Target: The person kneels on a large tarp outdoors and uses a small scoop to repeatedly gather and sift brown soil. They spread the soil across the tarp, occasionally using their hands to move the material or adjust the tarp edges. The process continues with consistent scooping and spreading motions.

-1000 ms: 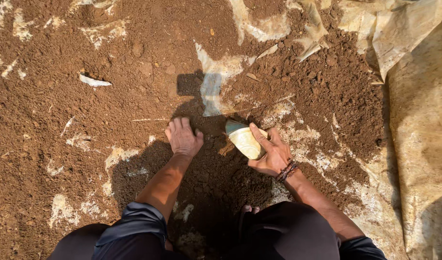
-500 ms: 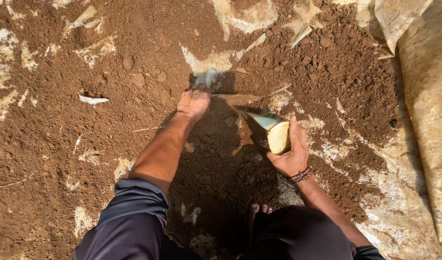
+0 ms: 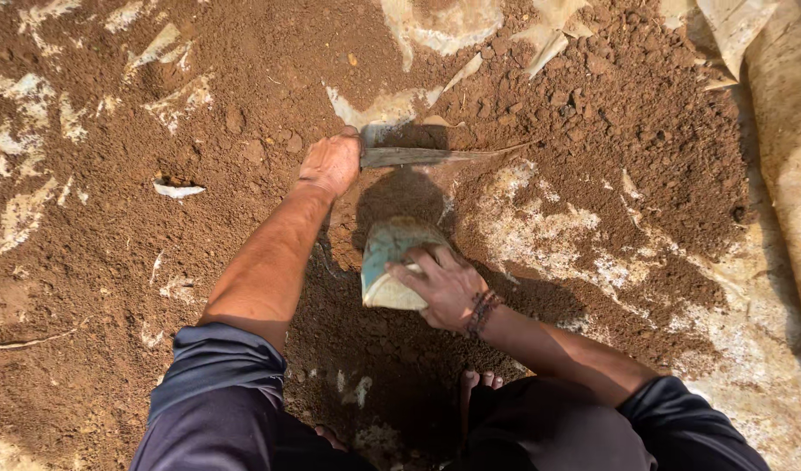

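Note:
My left hand (image 3: 331, 162) reaches forward over the loose brown soil (image 3: 243, 96), fingers curled at the near end of a flat grey blade (image 3: 422, 157) that lies across the dirt. My right hand (image 3: 444, 286) grips a small teal container with a cream base (image 3: 385, 262), tipped on its side with its mouth facing away from me. A small heap of soil (image 3: 402, 196) sits just beyond the container's mouth, between it and the blade. Whether there is soil inside the container is hidden.
Soil is spread over a pale plastic sheet (image 3: 767, 366) that shows bare at the right and in patches. A white scrap (image 3: 177, 188) lies on the dirt at the left. My bare toes (image 3: 479, 380) and dark-clothed knees are at the bottom.
My left hand moved from resting flat on the soil to farther forward, closing at the grey blade. My right hand brought the container in toward the middle and tipped it down.

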